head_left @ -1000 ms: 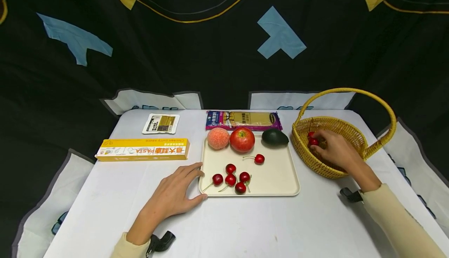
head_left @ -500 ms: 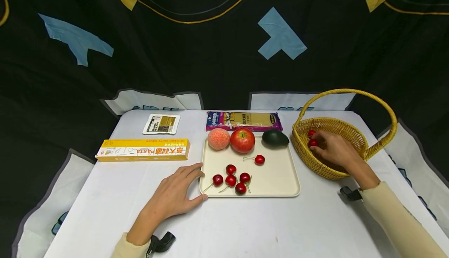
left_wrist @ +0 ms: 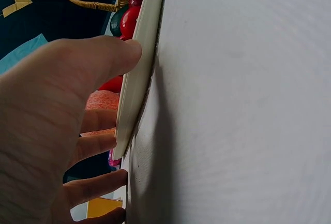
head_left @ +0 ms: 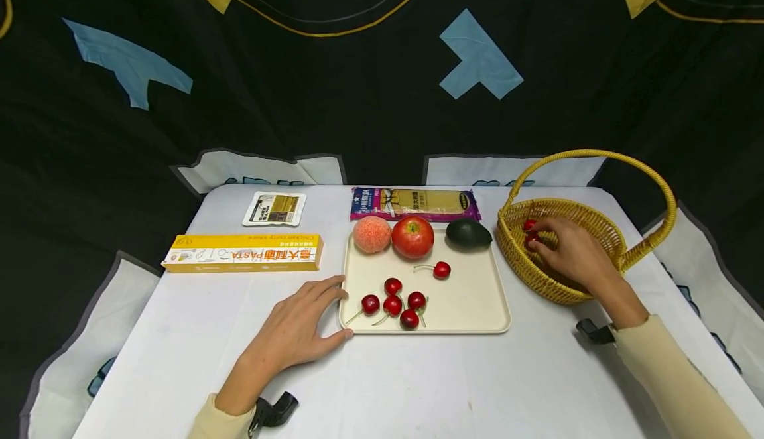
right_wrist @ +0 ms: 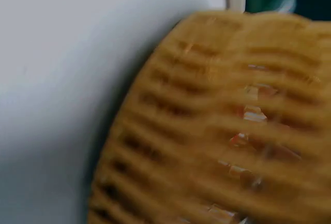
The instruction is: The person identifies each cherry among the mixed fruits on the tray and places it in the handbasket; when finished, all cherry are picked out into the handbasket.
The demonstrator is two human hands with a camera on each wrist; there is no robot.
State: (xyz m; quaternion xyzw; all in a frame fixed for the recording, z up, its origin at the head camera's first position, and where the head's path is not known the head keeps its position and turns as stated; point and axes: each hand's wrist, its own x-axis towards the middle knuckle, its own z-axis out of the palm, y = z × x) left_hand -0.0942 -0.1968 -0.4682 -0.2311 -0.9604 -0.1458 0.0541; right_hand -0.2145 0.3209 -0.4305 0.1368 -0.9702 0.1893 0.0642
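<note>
In the head view, a cream tray [head_left: 471, 306] bears a peach [head_left: 372, 235], a red apple [head_left: 412, 237], a dark green avocado [head_left: 468, 234] and several cherries [head_left: 392, 306]. My left hand [head_left: 298, 325] rests at its left front corner, thumb and fingertips touching the rim; the left wrist view shows the thumb [left_wrist: 111, 58] on the rim [left_wrist: 139, 74]. My right hand [head_left: 570, 253] reaches into the wicker basket [head_left: 513, 263], thumb and fingers pinching a cherry [head_left: 530, 239]. Another cherry [head_left: 529, 225] lies just behind it. The basket's weave [right_wrist: 207, 131] hides my right fingers in the right wrist view.
Behind the tray lies a purple pasta packet [head_left: 415, 205]. A yellow pasta box [head_left: 241, 254] and a white sachet [head_left: 274, 209] are at the left. The basket's tall handle [head_left: 597, 153] arches over its opening, beside my right forearm.
My right fingertips have closed further over the cherry in the basket, covering more of it. My left hand and the tray stay put.
</note>
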